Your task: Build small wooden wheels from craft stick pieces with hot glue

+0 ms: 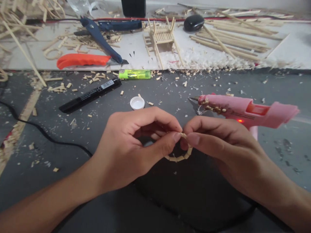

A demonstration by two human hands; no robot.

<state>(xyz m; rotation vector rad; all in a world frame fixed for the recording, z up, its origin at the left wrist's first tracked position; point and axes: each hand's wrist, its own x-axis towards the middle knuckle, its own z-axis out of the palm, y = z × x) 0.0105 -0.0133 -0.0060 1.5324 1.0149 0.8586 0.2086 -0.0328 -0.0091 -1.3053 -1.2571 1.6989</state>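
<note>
A small ring of short wooden pieces (177, 159) is held up between both hands above the dark table. My left hand (138, 139) pinches its upper edge between thumb and index finger. From the other side, my right hand (218, 139) pinches the same edge, its thumb tip close to the left one. The fingers cover part of the ring's top and left side. A pink glue gun (243, 108) with a lit red light lies just beyond my right hand. Beyond my left hand is a white round cap (137, 103).
A black marker (89, 96), a green lighter (135, 74) and an orange cutter (82, 60) lie farther back. Behind them are blue pliers (102, 40), a miniature wooden chair (164, 35), a black mouse (193, 23) and wooden sticks (233, 38). A black cable (48, 136) runs at left.
</note>
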